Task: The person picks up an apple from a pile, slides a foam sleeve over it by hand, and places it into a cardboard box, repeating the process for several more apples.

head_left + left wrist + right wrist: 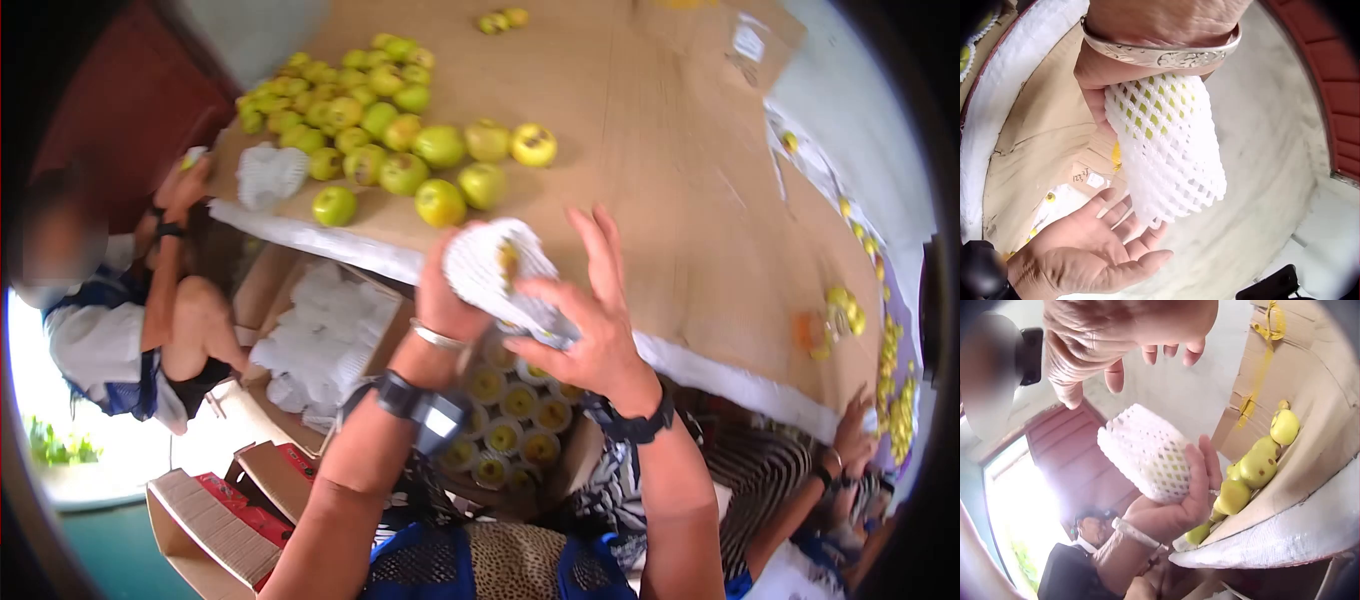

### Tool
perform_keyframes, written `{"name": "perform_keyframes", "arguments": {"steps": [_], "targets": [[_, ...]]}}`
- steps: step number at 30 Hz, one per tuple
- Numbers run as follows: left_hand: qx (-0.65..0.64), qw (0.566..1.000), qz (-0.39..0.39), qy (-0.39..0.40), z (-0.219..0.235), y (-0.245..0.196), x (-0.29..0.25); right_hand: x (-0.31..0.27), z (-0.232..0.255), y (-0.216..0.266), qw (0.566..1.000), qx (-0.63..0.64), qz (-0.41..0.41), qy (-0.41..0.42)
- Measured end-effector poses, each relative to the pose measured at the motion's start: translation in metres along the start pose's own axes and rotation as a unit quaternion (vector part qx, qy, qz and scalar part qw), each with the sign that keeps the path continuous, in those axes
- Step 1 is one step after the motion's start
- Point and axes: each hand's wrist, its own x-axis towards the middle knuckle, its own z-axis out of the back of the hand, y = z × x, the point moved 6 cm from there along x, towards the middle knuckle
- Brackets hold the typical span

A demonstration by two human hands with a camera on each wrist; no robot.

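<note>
Left hand (pixel 445 295) gripped a green fruit wrapped in a white foam net sleeve (pixel 497 265), fingers curled round it from below. It was held above the near edge of the table (pixel 650 180), over the open box (pixel 510 420) below, which probably kept the wrapped piece close to where such pieces go.

Right hand (pixel 585 320) was spread wide, fingers straight, palm against the lower end of the sleeve; it held nothing. In the left wrist view the sleeve (pixel 1169 147) overhung the fruit at its lower end, and the right palm (pixel 1094 250) lay just under that loose end, likely to smooth or steady it.

The box held rows of fruit in white sleeves, stalk ends up. Bare green and yellow fruit (pixel 400 130) lay heaped on the brown table top, well apart from the hands. A stack of spare foam sleeves (pixel 320 340) sat in a carton left of the box.

Another person (pixel 110 320) sat at the far left.
</note>
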Motion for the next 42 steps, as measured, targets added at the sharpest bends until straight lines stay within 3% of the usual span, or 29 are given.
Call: {"name": "perform_keyframes", "arguments": {"steps": [3, 4, 6, 8, 9, 15, 17, 19, 20, 23, 24, 26, 29, 32, 35, 39, 42], "targets": [[0.008, 1.000, -0.012, -0.028, -0.007, -0.002, -0.006, -0.004, -0.014, -0.011, 1.000, 0.003, 0.006, 0.015], [0.132, 0.987, -0.081, -0.031, -0.012, -0.006, -0.010, 0.001, -0.013, -0.006, 1.000, 0.010, -0.011, 0.013], [0.060, 0.990, -0.010, -0.125, -0.010, 0.000, -0.011, 0.001, -0.013, -0.003, 1.000, 0.022, -0.002, 0.012], [0.224, 0.960, -0.101, -0.135, -0.006, -0.007, -0.010, 0.000, -0.014, 0.001, 1.000, 0.011, 0.017, 0.004], [0.185, 0.969, -0.060, -0.151, -0.001, -0.005, -0.006, 0.001, -0.014, 0.000, 1.000, 0.018, 0.010, -0.008], [0.168, 0.980, -0.027, -0.106, -0.006, -0.005, -0.009, -0.003, -0.011, -0.016, 0.998, 0.045, -0.030, -0.036], [0.368, 0.918, -0.114, -0.095, -0.014, -0.017, -0.017, -0.001, -0.013, -0.011, 0.999, 0.045, -0.003, -0.021], [0.322, 0.934, -0.146, -0.045, -0.020, -0.013, -0.019, 0.001, -0.009, -0.008, 0.999, 0.034, -0.009, -0.008], [0.177, 0.975, -0.136, -0.003, -0.020, -0.011, -0.018, 0.004, -0.008, -0.005, 0.999, 0.029, -0.026, -0.005], [0.067, 0.992, -0.104, 0.016, -0.021, -0.017, -0.020, 0.006, -0.011, -0.012, 0.999, 0.024, -0.037, 0.025], [0.077, 0.992, -0.102, 0.014, -0.029, -0.017, -0.023, 0.004, -0.011, -0.017, 0.999, 0.001, -0.028, 0.037], [0.044, 0.997, 0.054, -0.040, -0.011, -0.007, -0.013, 0.002, -0.009, -0.021, 0.998, -0.020, -0.019, 0.050], [0.119, 0.987, 0.080, -0.075, 0.000, 0.001, -0.011, 0.001, -0.007, -0.021, 0.998, -0.007, -0.028, 0.054], [0.128, 0.982, 0.019, -0.136, -0.003, -0.002, -0.013, 0.000, -0.006, -0.018, 0.997, -0.004, -0.047, 0.053], [0.271, 0.956, -0.071, -0.092, -0.007, -0.015, -0.013, 0.001, -0.001, -0.016, 0.998, -0.002, -0.052, 0.034], [0.121, 0.989, 0.021, -0.087, -0.009, -0.004, -0.012, 0.001, 0.004, -0.022, 0.992, 0.078, -0.092, 0.032], [0.120, 0.990, -0.020, -0.074, -0.010, -0.003, -0.007, -0.002, 0.003, -0.030, 0.973, 0.181, -0.146, 0.007]]}}
